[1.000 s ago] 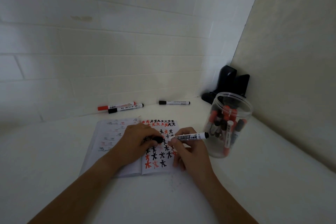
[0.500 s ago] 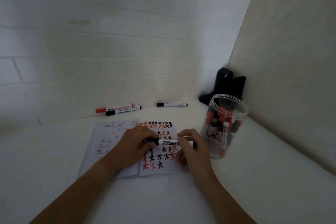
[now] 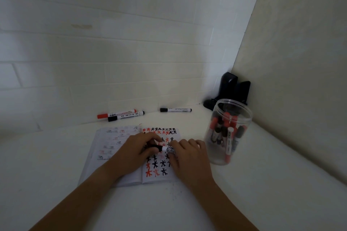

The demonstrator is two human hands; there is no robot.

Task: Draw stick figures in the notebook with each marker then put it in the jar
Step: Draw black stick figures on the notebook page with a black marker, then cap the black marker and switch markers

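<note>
Black and white, the marker [image 3: 165, 149] lies level across the lower middle of the frame, only a short stretch of its printed barrel and black cap showing between the two hands. The left hand [image 3: 135, 151] curls its fingers round the capped end, hiding most of the cap; the right hand [image 3: 187, 155] closes over the rest of the barrel, so the marker's far end cannot be made out. Both grips sit over the right page of the open notebook [image 3: 105, 155], covering several of the red and black stick figures there; the left page carries only faint marks, too dim to read. At right of centre, beside the right hand but apart from it, stands the clear jar [image 3: 231, 110] with red and black markers inside. Three loose markers [image 3: 120, 115] lie farther up on the white counter [image 3: 47, 165] by the tiled wall, and a dark object [image 3: 231, 88] in the corner stays indistinct.
</note>
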